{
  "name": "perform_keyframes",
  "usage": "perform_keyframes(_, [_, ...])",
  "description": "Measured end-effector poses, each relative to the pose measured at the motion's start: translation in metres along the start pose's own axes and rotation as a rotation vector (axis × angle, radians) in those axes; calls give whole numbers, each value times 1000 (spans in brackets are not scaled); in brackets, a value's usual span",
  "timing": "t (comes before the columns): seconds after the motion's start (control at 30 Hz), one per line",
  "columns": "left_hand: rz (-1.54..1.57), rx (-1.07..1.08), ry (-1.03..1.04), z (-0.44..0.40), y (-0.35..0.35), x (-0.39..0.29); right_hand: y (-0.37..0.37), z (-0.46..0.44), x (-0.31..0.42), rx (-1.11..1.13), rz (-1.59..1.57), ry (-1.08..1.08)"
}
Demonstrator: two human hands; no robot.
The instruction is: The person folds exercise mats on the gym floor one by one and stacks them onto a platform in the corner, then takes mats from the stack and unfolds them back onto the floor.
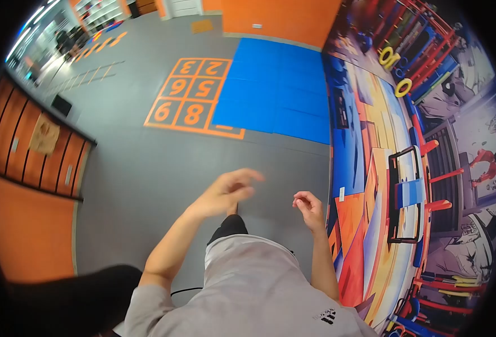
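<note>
My left hand (228,192) is held out in front of my body over the grey floor (146,168). Its fingers are loosely bent and apart, slightly blurred at the tips, with nothing in them. Lower and to the right, my right hand (309,210) hangs in the air near the mural wall, its fingers half curled and holding nothing. The two hands are apart from each other and touch no object. Below them are my grey T-shirt (253,286) and one knee in black shorts (228,227).
Ahead lie a blue mat (276,90) and an orange number grid (189,95) on the floor. A colourful wall with a black-framed rack (406,194) runs along the right. At left stands an orange slatted partition (23,135). A dark shape (90,297) fills the lower left.
</note>
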State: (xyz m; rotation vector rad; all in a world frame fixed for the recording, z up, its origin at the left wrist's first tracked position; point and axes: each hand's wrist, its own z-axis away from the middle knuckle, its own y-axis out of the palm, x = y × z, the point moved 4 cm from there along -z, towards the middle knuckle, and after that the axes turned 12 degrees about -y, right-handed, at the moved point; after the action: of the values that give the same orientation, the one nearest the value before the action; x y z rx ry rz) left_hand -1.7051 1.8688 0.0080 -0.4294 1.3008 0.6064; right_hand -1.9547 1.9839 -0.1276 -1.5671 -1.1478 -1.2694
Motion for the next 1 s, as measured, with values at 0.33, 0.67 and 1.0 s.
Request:
perform_keyframes(0.33, [147, -257, -631, -150, -218, 120, 8, -168, -24, -299, -63, 146])
perform_keyframes(0.67, [157, -288, -538, -346, -326, 83, -23, -369, -111, -286, -48, 242])
perform_keyframes(1.0, [148, -441, -625, -469, -444, 76, -12, -639, -189, 57, 97, 300])
